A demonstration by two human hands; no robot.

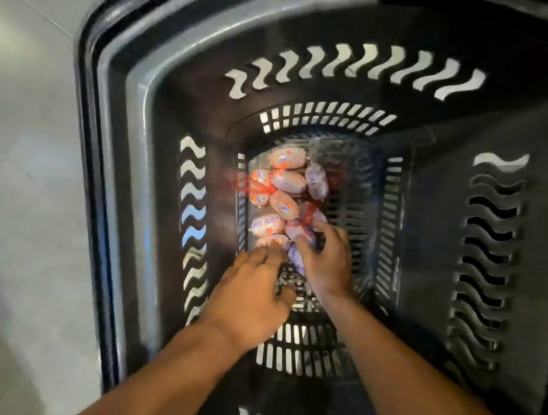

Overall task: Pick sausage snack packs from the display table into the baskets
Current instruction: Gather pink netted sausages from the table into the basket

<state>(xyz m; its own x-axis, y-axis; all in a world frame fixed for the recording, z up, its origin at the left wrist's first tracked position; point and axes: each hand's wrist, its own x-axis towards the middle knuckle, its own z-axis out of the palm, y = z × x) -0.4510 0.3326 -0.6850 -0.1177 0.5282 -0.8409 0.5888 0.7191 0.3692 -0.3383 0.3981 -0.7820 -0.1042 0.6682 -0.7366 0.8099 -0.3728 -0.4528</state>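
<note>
1. The sausage snack packs point(282, 194) lie on the floor of the black basket point(154, 158)
2. Your right hand point(323, 256) grips one pack at the pile's near end
3. Your left hand point(249, 299) touches the pile, fingers loosely curled, holding nothing
4. The basket stands on the grey floor point(13, 158)

A shop: plastic shopping basket point(153, 165), tiled floor point(15, 141)

No legible text is showing. The sausage snack packs point(282, 198) lying in the basket point(153, 165) are carrying small blue and orange label patches, but motion blur is smearing them past reading. No brand, number or sign is presenting on the basket walls.
</note>
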